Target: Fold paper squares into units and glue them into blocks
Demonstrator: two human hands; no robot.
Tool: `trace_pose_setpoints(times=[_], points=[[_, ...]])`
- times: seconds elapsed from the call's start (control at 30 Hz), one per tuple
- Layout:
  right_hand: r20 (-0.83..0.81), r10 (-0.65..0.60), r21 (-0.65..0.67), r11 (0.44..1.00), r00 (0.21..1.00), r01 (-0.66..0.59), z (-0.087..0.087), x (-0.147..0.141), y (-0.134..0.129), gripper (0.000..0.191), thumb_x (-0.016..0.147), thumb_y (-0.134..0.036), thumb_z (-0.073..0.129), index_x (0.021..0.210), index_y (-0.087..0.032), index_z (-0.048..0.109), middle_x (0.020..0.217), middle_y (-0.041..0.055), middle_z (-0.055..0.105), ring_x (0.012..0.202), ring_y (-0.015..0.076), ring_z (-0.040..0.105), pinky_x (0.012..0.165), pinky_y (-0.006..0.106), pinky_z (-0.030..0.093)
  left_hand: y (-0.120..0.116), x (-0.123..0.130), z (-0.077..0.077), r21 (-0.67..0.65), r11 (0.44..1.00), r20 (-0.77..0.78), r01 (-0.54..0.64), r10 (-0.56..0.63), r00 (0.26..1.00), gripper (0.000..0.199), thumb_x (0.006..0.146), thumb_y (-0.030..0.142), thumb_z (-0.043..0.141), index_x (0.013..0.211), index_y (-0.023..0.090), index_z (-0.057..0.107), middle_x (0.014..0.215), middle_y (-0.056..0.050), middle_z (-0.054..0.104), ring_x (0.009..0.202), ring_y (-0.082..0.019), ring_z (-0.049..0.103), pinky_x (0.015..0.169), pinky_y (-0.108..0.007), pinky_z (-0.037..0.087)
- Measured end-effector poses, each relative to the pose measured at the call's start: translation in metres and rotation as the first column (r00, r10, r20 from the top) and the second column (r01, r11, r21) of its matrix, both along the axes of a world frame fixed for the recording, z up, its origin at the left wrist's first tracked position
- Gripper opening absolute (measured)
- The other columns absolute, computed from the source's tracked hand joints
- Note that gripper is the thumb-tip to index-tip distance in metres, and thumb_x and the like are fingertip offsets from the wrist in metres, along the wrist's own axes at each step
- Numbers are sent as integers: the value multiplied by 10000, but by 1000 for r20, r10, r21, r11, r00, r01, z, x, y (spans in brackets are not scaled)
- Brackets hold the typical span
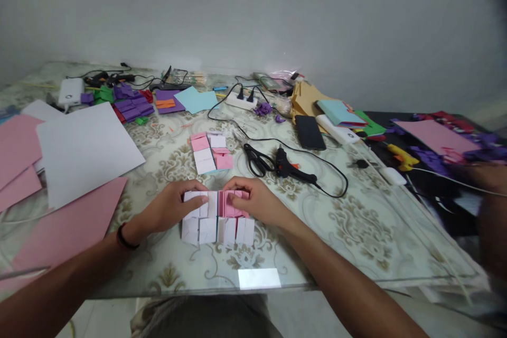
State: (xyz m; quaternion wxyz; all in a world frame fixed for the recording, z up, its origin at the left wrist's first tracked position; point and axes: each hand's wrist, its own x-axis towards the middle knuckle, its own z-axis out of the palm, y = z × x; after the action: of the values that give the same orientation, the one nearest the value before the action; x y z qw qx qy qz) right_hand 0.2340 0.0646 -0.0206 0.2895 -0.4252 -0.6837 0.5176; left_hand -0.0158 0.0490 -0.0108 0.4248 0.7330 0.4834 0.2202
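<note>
One left hand [172, 205] and one right hand [257, 200] grip, fingers narrowed, a white-and-pink folded-paper panel [208, 227] on the bench's [340, 216] near side; light, even pressure should keep its rows square.

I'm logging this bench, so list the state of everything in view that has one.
Left hand: closed on the white side of the paper block
Right hand: closed on its pink side
Paper block: held by both hands
Smaller paper block: lying flat, untouched
Scissors: lying down, blades unclear
Black glue gun: on its side
Power strip: two plugs inserted
Phone: flat, dark
</note>
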Motion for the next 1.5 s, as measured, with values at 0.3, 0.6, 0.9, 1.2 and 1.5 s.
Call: trace_pose_setpoints(times=[0.3, 0.6, 0.9, 1.2, 1.5], points=[[17, -5, 13, 1000, 1000, 5, -1, -1, 0, 147, 857, -281, 628, 894, -173, 721, 827, 17, 734, 754, 171, 632, 710, 274, 456, -1, 2, -1, 3, 1000, 9, -16, 16, 1000, 239, 963, 408, 596, 1015, 217, 731, 971, -12, 770, 868, -206, 685, 720, -285, 475], [-1, -19, -14, 1000, 1000, 19, 1, 0, 0, 134, 804, -239, 628, 888, -177, 713, 837, 12, 734, 770, 172, 640, 727, 278, 461, 0, 3, -3, 53, 996, 13, -72, 72, 997, 234, 972, 397, 575, 1067, 220, 694, 976, -25, 778, 842, -204, 699, 696, -290, 490], [-1, -19, 12, 1000, 1000, 19, -2, 1, 1, 159, 861, -253, 615, 964, -183, 713, 918, 27, 760, 843, 190, 683, 786, 305, 490, -2, 3, 0, 211, 977, 16, -27, 24, 1000, 191, 962, 301, 587, 1122, 219, 651, 1151, -76, 709, 1075, -248, 664, 933, -384, 519], [-34, -30, 67, 997, 999, 32, 0, 0, 2, 205, 943, -324, 643, 1106, -205, 684, 1054, 57, 752, 991, 210, 688, 935, 371, 508, -2, 2, -14, 361, 928, -85, 96, -69, 994, 522, 866, 266, 775, 1339, 277, 554, 1363, -104, 535, 1328, -285, 534, 1151, -459, 449], [73, -103, 112, 989, 992, 95, -4, -10, -4, 321, 848, -416, 791, 1064, -196, 701, 1048, 59, 754, 983, 220, 685, 924, 361, 501, -4, 4, -17, 366, 923, -86, 118, -93, 992, 534, 844, 229, 785, 1339, 260, 587, 1356, -104, 547, 1331, -295, 544, 1151, -465, 466]])
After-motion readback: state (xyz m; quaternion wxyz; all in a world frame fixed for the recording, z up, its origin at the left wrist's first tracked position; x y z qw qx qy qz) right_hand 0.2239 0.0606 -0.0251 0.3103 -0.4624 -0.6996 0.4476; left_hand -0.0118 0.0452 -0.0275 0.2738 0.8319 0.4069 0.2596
